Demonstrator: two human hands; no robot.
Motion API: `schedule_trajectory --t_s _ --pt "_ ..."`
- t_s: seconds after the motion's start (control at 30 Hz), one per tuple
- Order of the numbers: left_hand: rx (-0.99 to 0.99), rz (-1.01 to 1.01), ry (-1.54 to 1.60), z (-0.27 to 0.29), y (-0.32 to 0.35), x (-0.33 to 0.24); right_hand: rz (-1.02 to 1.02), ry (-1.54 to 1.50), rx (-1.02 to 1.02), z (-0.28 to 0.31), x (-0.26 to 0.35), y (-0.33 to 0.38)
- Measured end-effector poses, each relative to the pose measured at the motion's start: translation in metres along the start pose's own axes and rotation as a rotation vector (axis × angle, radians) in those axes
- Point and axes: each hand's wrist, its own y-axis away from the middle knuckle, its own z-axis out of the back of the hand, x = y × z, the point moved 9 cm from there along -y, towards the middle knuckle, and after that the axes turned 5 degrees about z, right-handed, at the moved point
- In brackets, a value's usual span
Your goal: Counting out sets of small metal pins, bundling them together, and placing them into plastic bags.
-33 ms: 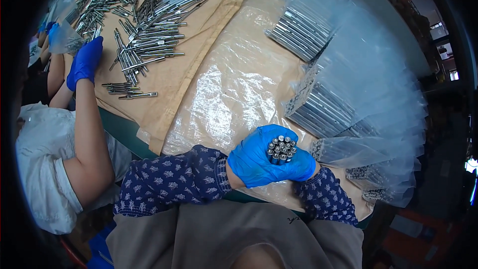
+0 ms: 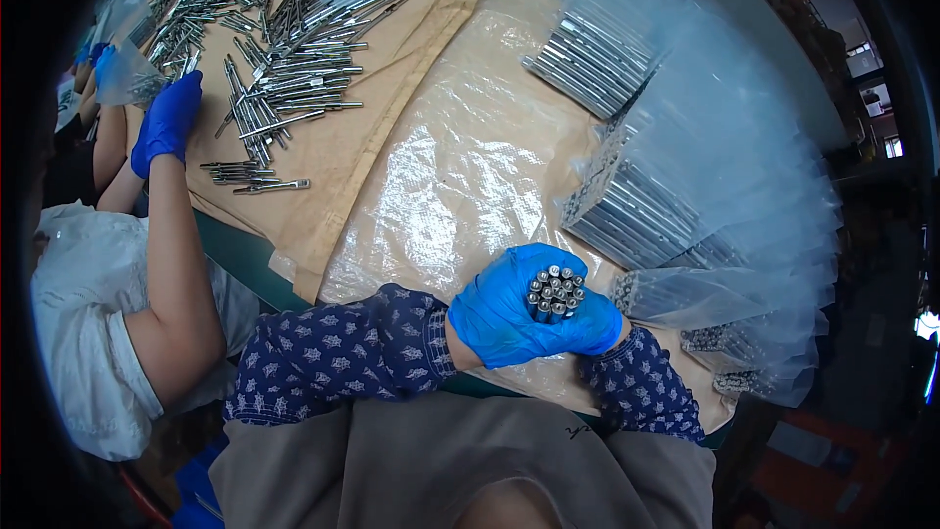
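Observation:
A bundle of shiny metal rods (image 2: 555,292) stands in my two blue-gloved hands, its round ends pointing up. My left hand (image 2: 497,312) wraps the bundle from the left and far side. Closed around it from the right is my right hand (image 2: 599,323). The gloves overlap, and the lower length of the rods is hidden behind them. Beneath my hands lies a glossy clear plastic sheet (image 2: 431,176) spread over the table.
To the right, clear plastic bags (image 2: 744,137) cover stacked bundles of metal rods (image 2: 636,216). A loose heap of rods (image 2: 304,69) lies on tan cloth (image 2: 343,176) at the far left. A co-worker's blue-gloved hand (image 2: 171,122) is beside that heap.

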Motion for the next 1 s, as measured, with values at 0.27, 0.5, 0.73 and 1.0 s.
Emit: schedule_trajectory --t_s 0.27,0.5,0.73,1.0 --pt "-0.037 -0.133 -0.268 -0.001 0.001 -0.023 -0.066 -0.011 0.001 -0.001 0.000 0.011" --pt "0.047 -0.131 -0.365 -0.011 -0.003 -0.047 -0.125 0.002 0.000 0.003 0.005 0.019" --pt "-0.022 -0.267 -0.378 -0.009 0.002 -0.056 -0.178 -0.003 0.001 0.001 0.004 0.026" --pt "0.308 0.017 -0.225 -0.032 0.000 -0.032 -0.242 0.032 -0.023 0.011 0.017 0.045"
